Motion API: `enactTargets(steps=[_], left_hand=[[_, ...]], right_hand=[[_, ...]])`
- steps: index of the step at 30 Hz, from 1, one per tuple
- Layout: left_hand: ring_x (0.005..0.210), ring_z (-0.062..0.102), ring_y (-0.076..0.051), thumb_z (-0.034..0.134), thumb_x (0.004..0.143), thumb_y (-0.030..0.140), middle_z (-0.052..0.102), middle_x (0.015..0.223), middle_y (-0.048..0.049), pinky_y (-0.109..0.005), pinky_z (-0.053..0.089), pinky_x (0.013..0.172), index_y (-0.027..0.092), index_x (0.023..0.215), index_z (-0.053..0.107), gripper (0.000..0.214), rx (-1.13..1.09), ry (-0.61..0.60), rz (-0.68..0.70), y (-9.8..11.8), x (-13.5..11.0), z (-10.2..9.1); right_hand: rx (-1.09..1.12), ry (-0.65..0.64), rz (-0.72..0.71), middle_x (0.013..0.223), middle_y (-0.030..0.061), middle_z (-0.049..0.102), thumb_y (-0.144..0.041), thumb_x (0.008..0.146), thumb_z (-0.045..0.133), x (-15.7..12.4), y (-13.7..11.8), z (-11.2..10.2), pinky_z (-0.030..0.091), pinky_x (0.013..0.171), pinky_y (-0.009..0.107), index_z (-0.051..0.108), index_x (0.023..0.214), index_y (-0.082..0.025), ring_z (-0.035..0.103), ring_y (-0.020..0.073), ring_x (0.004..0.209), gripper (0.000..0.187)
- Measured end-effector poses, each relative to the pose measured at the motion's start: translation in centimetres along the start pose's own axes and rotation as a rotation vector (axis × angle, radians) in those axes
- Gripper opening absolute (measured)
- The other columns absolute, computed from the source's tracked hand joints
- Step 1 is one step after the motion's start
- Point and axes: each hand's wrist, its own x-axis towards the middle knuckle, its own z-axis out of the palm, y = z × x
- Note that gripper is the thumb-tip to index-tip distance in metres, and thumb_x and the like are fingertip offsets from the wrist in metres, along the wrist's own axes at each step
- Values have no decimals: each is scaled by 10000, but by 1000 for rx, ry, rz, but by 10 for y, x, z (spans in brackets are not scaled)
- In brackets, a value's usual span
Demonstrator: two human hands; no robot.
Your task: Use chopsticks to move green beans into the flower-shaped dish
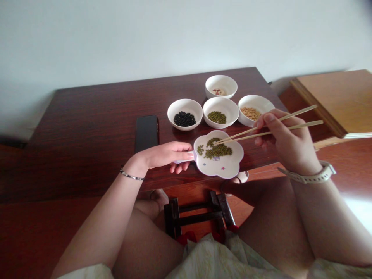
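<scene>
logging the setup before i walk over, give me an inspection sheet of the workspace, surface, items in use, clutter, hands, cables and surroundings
Surface: dark table with visible wood grain
Items in use: white flower-shaped dish holding green beans; pale chopsticks, tips at those beans; beyond, black-bean bowl, green-bean bowl, tan-bean bowl and far bowl of reddish and pale pieces too small to identify
Clutter: dark phone, left of the bowls
Hands: left hand grips the dish's handle; right hand holds the chopsticks
Cables: nothing seen
Surroundings: pale wall behind; lighter wooden furniture at right; dark wooden frame below
</scene>
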Motion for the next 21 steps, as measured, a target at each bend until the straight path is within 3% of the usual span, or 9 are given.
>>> enactTargets(steps=[12, 21], left_hand=[[708, 692, -133, 792, 1250, 609, 803, 957, -23, -259, 540, 638, 217, 1069, 691, 444, 16, 7, -10, 1, 0, 0], [713, 692, -139, 811, 1239, 623, 806, 953, -32, -261, 538, 633, 213, 1063, 698, 461, 7, 11, -17, 5, -2, 1]], right_hand=[[13, -16, 60, 773, 39, 724, -763, 1069, 1036, 1, 0, 3, 481, 505, 282, 846, 867, -270, 661, 168, 608, 566], [19, -2, 35, 766, 40, 713, -627, 1127, 1002, 0, -2, 5, 491, 497, 307, 843, 858, -284, 638, 186, 602, 464]])
